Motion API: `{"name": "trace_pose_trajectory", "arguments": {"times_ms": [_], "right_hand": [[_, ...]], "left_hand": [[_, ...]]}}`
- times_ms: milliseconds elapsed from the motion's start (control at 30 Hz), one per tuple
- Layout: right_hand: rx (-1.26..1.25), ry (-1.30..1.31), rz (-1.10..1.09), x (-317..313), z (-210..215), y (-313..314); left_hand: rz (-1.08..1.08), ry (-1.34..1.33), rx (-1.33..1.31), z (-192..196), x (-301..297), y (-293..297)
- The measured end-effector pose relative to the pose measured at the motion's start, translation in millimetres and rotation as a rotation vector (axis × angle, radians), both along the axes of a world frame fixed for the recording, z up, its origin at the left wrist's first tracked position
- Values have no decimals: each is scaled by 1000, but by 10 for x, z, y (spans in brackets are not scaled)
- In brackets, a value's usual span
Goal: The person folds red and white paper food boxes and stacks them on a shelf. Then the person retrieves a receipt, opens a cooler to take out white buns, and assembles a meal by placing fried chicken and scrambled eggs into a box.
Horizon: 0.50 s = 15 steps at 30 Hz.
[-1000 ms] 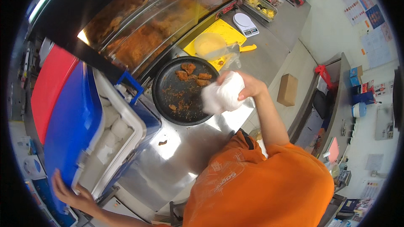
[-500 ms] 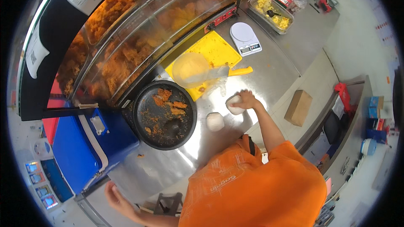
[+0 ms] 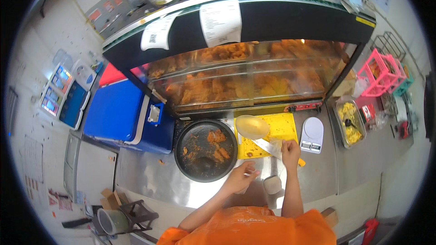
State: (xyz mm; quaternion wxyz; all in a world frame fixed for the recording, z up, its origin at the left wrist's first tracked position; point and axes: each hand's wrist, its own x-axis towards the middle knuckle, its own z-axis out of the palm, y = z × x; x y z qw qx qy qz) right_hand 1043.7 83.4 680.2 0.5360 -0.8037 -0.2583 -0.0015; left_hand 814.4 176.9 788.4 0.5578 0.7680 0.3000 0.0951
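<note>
My right hand (image 3: pixel 290 154) is closed, pinching what looks like clear plastic film (image 3: pixel 275 147) over the edge of the yellow cutting board (image 3: pixel 286 124). Beneath that film lies a knife (image 3: pixel 268 147), its yellow handle sticking out past my right hand. My left hand (image 3: pixel 242 177) hovers over the steel counter, fingers loosely bent and apart, with nothing visible in them. A white, rounded, wrapped bundle (image 3: pixel 272 184) rests between my two forearms. A second one seems mostly covered by my left hand and wrist. Left of my hands sits a round black pan (image 3: pixel 205 170) with fried crumbs and pieces.
A glass display case (image 3: pixel 245 77) of fried food stands behind the board. On the board is a translucent bowl (image 3: pixel 252 127). To the right are a white scale (image 3: pixel 312 135) and a tray of yellow food (image 3: pixel 349 122); a blue cooler (image 3: pixel 118 113) stands left.
My view has swung round toward the display case. My right hand has left the wrapped bundle and taken hold of the film. My left hand has come in from the side over the counter.
</note>
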Motion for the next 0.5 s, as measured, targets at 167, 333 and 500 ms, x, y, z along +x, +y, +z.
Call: {"name": "trace_pose_trajectory", "arguments": {"times_ms": [167, 333, 500], "right_hand": [[225, 607, 244, -844, 542, -223], [114, 529, 309, -942, 791, -516], [-164, -417, 58, -1342, 1314, -358]], "left_hand": [[-2, -260, -160, -198, 369, -108], [-6, -224, -167, -164, 73, 71], [-48, 3, 167, 113, -236, 129]]}}
